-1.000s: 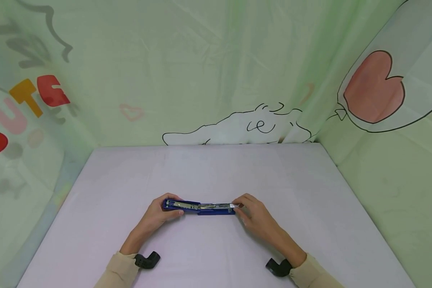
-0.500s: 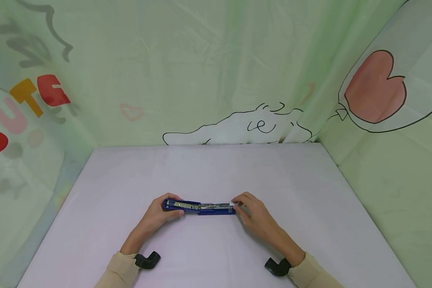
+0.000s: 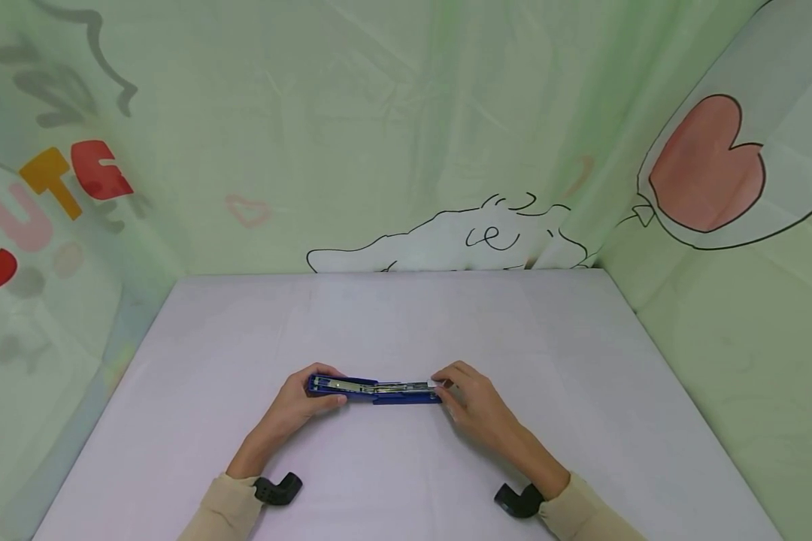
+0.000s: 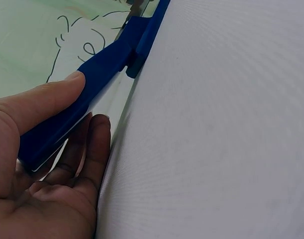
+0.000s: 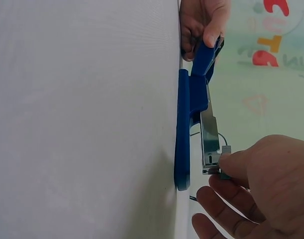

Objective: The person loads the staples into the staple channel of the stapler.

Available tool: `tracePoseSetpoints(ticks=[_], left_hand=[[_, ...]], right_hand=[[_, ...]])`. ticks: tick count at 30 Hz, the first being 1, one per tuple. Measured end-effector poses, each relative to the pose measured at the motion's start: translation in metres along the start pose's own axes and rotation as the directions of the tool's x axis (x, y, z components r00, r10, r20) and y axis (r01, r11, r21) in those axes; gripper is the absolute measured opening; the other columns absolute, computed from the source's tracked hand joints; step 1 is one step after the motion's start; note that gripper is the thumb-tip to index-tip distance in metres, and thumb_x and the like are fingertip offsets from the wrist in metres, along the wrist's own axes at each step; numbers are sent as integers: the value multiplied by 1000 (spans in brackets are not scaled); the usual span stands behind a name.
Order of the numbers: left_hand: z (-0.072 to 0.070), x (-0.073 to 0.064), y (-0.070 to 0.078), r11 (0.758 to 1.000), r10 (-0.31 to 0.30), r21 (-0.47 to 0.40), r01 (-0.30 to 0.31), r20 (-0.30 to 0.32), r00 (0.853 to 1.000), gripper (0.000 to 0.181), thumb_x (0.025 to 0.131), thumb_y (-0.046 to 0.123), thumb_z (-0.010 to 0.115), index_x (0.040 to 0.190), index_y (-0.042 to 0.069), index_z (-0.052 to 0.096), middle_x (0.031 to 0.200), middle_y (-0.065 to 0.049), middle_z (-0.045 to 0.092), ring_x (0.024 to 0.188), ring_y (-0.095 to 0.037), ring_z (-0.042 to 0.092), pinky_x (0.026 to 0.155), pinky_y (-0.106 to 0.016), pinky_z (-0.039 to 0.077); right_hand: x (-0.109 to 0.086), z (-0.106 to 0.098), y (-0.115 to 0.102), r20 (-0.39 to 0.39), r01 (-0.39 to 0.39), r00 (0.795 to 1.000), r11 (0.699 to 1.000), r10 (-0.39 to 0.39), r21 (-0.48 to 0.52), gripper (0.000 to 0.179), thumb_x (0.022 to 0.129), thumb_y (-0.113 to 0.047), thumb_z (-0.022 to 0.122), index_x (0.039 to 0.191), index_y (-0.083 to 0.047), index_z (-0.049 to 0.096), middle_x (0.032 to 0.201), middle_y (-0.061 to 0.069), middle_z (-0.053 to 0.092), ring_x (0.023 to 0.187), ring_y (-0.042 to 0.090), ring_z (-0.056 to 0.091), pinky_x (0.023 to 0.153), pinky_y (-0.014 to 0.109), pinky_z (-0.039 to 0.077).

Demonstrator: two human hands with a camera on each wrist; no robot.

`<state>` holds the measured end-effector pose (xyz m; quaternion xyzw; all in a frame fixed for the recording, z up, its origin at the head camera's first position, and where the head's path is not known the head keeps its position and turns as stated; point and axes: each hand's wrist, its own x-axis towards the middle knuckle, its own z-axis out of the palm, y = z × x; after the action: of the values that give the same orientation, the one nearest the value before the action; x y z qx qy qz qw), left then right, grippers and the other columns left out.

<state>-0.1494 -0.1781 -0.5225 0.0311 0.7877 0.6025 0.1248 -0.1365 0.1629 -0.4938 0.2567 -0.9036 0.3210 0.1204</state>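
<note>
A blue stapler point(image 3: 406, 400) lies opened out flat near the table's front, its top cover folded back to the left and its metal magazine point(image 5: 209, 137) exposed. My left hand point(image 3: 298, 402) grips the folded-back cover point(image 4: 99, 67), thumb on one side and fingers on the other. At the magazine's free end, my right hand point(image 3: 480, 409) pinches a small strip of staples point(image 5: 226, 149) between thumb and forefinger. The strip lies along the magazine's open top, partly hidden by the thumb point(image 5: 232, 164). The other fingers of that hand are loosely bent below.
A white-covered table point(image 3: 392, 323) extends around both hands. Green printed curtains point(image 3: 352, 135) hang behind it and along its sides. Dark wrist-worn devices point(image 3: 279, 490) sit at both cuffs.
My right hand has shifted slightly left, bringing the staple strip further over the magazine's end. The left hand and the stapler stay practically in place.
</note>
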Motion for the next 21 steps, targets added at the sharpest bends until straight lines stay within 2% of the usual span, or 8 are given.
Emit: tracePoseSetpoints(ticks=[21], left_hand=[[0,-2,3,1000,4,12,-4,2,1000,44,87,18,89,126,11,69,132,-17,68,111,-18,62,91,-23,50]], right_hand=[[3,3,-3,20,-10,1000,1000,10,-14,17,94,-3,78,109,-7,74,107,2,72,96,13,69,84,30,59]])
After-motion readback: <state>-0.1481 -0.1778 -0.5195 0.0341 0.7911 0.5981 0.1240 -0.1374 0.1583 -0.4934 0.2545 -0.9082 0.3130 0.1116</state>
